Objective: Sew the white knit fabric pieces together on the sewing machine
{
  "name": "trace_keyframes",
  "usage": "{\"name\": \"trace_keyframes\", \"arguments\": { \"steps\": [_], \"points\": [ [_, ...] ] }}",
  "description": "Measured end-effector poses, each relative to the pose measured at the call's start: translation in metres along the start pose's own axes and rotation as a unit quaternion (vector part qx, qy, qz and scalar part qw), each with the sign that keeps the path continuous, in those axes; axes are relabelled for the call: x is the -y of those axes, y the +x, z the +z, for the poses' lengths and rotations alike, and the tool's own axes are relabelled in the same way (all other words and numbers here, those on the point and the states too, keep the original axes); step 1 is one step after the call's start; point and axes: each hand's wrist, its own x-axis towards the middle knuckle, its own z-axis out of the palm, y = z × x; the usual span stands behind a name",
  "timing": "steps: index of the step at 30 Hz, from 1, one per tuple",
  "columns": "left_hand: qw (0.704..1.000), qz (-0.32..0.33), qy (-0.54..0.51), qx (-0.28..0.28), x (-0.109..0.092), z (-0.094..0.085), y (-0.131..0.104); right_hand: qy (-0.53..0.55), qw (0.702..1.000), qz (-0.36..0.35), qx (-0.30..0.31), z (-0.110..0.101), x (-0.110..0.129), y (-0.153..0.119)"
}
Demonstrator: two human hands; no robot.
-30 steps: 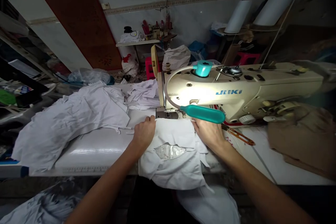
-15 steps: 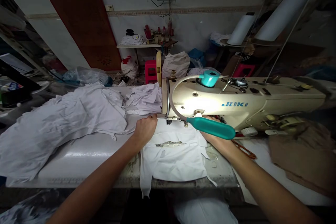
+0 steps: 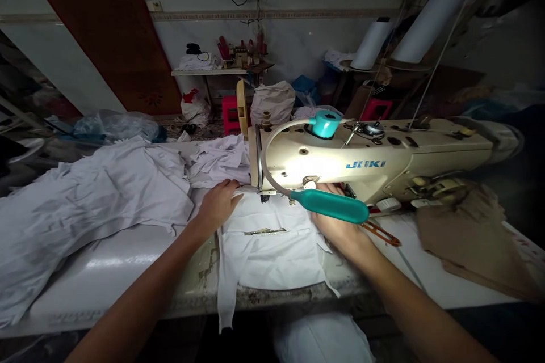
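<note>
White fabric lies under the needle area of a cream sewing machine and hangs over the table's front edge. At its upper left corner is my left hand, thumb and fingers apart, resting on the cloth beside the machine head. My right hand lies on the fabric's right side beneath the machine arm; its fingers are mostly hidden behind the teal lamp. A narrow slit in the cloth shows a bit of metal.
White garments are heaped on the left of the table, with more white cloth behind. Orange snips and brown fabric lie to the right. Thread cones stand behind the machine.
The view has shifted, so the scene sits further left. My left hand's thumb has spread from its fingers. The slit in the fabric looks narrower.
</note>
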Motion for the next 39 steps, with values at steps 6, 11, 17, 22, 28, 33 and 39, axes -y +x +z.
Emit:
{"name": "trace_keyframes", "arguments": {
  "steps": [6,11,17,22,28,33,39],
  "points": [
    [0.979,0.068,0.041,-0.187,-0.009,-0.011,-0.053,0.104,0.987,-0.098,0.072,0.005,0.032,-0.049],
    [0.963,0.232,-0.040,-0.135,-0.035,0.005,-0.107,0.090,0.994,-0.062,0.031,0.012,0.020,-0.059],
    [0.968,0.188,-0.056,-0.156,0.016,0.001,-0.111,0.045,0.996,-0.072,0.012,0.013,0.008,-0.054],
    [0.972,0.191,-0.075,-0.114,0.048,-0.017,-0.111,0.024,0.996,-0.081,0.011,0.015,0.010,-0.053],
    [0.964,0.210,-0.139,-0.084,0.037,-0.018,-0.107,0.001,0.998,-0.058,0.020,0.007,0.023,-0.047],
    [0.971,0.092,-0.164,-0.147,0.031,-0.011,-0.070,0.091,0.992,-0.086,-0.003,0.007,0.059,-0.049],
    [0.999,0.020,-0.027,-0.042,0.045,-0.003,-0.007,0.203,0.971,-0.121,0.027,0.019,0.081,-0.066]
  ]
}}
